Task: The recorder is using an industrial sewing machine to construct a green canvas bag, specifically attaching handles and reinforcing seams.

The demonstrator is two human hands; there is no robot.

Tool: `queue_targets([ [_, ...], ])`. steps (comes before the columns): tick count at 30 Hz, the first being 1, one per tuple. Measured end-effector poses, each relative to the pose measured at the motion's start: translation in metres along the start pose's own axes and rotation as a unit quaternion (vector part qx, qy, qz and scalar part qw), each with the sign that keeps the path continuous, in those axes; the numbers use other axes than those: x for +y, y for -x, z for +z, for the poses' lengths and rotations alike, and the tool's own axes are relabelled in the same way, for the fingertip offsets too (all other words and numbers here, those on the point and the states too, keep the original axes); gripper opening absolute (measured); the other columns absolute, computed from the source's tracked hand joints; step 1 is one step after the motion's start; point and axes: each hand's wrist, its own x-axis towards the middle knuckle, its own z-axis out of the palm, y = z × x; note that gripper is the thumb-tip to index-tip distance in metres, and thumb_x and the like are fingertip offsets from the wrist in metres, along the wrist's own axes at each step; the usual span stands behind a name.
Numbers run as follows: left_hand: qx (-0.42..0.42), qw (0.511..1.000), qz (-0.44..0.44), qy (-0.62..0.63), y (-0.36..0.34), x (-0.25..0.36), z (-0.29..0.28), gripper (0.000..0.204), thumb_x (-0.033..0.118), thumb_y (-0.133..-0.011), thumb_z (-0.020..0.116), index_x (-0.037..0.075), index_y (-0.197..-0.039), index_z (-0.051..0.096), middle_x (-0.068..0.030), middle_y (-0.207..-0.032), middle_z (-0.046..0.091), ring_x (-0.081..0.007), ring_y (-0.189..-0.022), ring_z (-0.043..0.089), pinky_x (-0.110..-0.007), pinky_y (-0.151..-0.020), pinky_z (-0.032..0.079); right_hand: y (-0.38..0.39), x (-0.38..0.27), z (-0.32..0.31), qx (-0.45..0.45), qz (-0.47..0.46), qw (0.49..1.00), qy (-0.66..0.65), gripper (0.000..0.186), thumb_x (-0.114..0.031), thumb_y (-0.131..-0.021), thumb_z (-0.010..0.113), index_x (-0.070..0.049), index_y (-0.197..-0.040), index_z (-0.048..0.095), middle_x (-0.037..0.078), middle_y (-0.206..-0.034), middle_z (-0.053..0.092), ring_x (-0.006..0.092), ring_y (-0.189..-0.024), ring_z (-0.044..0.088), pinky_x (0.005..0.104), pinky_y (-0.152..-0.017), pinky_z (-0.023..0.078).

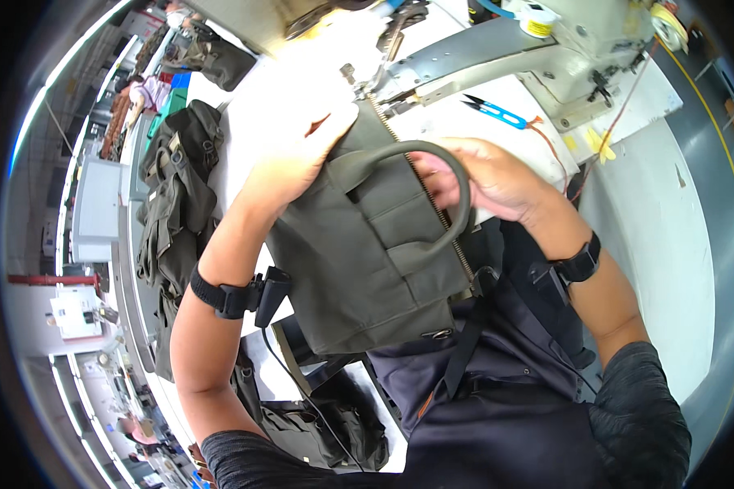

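Observation:
A dark olive fabric bag (342, 261) with a rounded carry handle (465, 191) and a metal-toothed zipper (424, 183) lies before me. Its top end reaches up to the sewing machine's needle area (375, 88). My left hand (306, 155) grips the bag's upper left edge, its fingertips partly lost in glare. Through the handle loop comes my right hand (485, 179), its curled fingers at the zipper edge; some fingertips are hidden behind the handle and cloth. Blue-handled thread snips (497, 112) rest on the white table beyond my right hand.
The sewing machine arm (465, 57) spans the far side, with a thread spool (538, 20) on top. More olive bags (179, 196) are piled to my left, and another dark bag (220, 61) sits farther back. Orange thread (550, 143) trails by the snips.

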Motion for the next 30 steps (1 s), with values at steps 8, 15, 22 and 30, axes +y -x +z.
queue_targets([
  [8,-0.029,0.999,-0.003,-0.029,-0.011,0.000,-0.009,0.019,0.021,-0.097,0.071,0.005,-0.108,0.071,-0.0010,-0.104,0.067,-0.0083,-0.097,0.058,-0.026,-0.089,0.048,-0.011,0.017,0.048,0.101,-0.115,0.987,-0.046,0.016,-0.020,-0.105,0.065,-0.005,-0.102,0.068,-0.002,-0.085,0.064,0.0046,-0.078,0.060,0.0220,-0.062,0.049],
  [15,0.030,0.992,-0.041,0.117,0.004,0.000,0.007,0.020,0.013,-0.095,0.074,0.004,-0.111,0.067,-0.0006,-0.104,0.067,-0.0083,-0.100,0.062,-0.025,-0.091,0.050,-0.025,0.025,0.044,0.165,-0.241,0.949,0.122,0.016,-0.007,-0.104,0.061,0.003,-0.092,0.064,-0.004,-0.079,0.058,0.0029,-0.075,0.047,0.0230,-0.067,0.044],
  [22,0.057,0.981,-0.062,0.174,0.007,0.003,0.015,0.025,0.011,-0.095,0.075,0.000,-0.116,0.068,-0.0034,-0.108,0.071,-0.0099,-0.099,0.066,-0.026,-0.089,0.052,-0.038,0.031,0.042,0.169,-0.283,0.932,0.150,0.014,-0.006,-0.102,0.062,0.004,-0.094,0.065,0.000,-0.081,0.061,0.0038,-0.078,0.051,0.0236,-0.069,0.046],
  [30,0.052,0.993,-0.062,0.083,0.012,0.009,0.021,0.033,0.010,-0.090,0.081,-0.002,-0.117,0.066,-0.0078,-0.108,0.072,-0.0125,-0.100,0.068,-0.026,-0.089,0.054,-0.036,0.054,0.043,0.206,-0.276,0.931,0.117,0.014,-0.006,-0.102,0.063,0.007,-0.107,0.069,0.002,-0.087,0.068,0.0040,-0.082,0.055,0.0250,-0.072,0.049],
])
